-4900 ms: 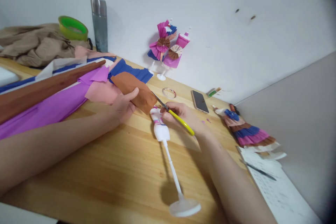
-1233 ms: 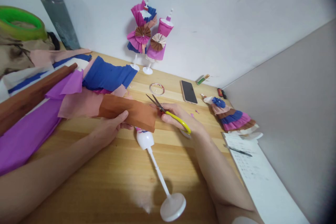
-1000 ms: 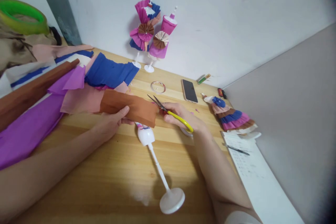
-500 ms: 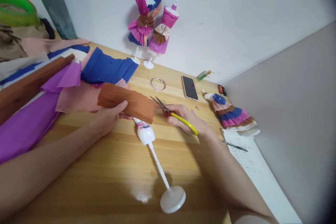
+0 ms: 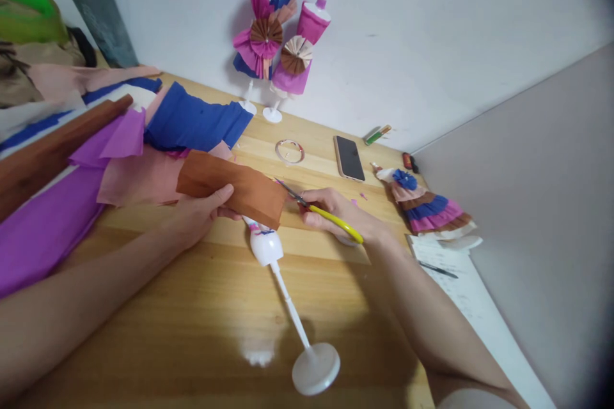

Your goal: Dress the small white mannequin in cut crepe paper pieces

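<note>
My left hand (image 5: pixel 211 212) pinches a folded strip of brown crepe paper (image 5: pixel 235 186) between thumb and fingers. Around the handles of yellow scissors (image 5: pixel 336 222) my right hand (image 5: pixel 330 208) is closed, and their dark blades point left at the strip's right end. The blades look nearly together; whether they touch the paper I cannot tell. Under the strip lies a small white mannequin (image 5: pixel 267 248) on its side, its round base (image 5: pixel 316 369) toward me. The strip hides its upper part.
Blue crepe paper (image 5: pixel 196 118) and purple paper (image 5: pixel 48 230) lie at left. Two dressed mannequins (image 5: pixel 266 38) stand by the wall. A wire ring (image 5: pixel 290 151), a phone (image 5: pixel 349 158), a layered paper dress (image 5: pixel 429 208) and a pen (image 5: pixel 437 269) on white paper are farther right.
The scissor blades, apart before, have come together near the strip's right end. Both hands keep nearly the same place, while the view has shifted slightly.
</note>
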`<control>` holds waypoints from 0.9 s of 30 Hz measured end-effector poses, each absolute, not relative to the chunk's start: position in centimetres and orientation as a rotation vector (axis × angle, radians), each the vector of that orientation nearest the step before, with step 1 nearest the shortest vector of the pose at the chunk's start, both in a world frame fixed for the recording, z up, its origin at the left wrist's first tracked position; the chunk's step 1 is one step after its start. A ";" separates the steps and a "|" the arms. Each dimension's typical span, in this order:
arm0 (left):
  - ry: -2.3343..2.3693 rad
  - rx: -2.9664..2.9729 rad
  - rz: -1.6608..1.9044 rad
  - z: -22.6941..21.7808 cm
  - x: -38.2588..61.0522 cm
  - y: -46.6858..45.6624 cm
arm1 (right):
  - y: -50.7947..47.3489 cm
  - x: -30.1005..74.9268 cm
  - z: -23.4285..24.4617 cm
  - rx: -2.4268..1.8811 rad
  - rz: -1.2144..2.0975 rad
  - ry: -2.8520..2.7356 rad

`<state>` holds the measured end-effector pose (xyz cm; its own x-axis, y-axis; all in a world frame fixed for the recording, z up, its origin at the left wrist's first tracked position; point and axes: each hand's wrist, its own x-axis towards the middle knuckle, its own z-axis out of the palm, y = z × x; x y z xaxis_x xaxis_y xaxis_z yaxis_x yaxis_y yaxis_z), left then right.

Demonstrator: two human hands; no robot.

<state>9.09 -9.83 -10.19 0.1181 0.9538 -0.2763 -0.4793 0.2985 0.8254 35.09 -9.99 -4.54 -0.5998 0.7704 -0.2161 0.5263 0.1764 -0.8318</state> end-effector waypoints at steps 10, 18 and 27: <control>0.894 0.675 1.145 -10.5 8.9 -9.7 | -9.6 35.3 -4.7 -1.224 1.425 -2.197; 0.870 0.671 1.140 -10.4 8.9 -9.8 | -9.5 35.7 -4.3 -1.193 1.387 -2.248; 0.866 0.679 1.147 -10.2 8.9 -9.8 | -8.9 36.0 -4.3 -1.165 1.496 -2.252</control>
<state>8.90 -9.83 -10.24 0.1674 0.9584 -0.2311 -0.4845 0.2841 0.8274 36.03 -8.87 -4.25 -0.6703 0.6993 -0.2483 0.5002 0.1786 -0.8473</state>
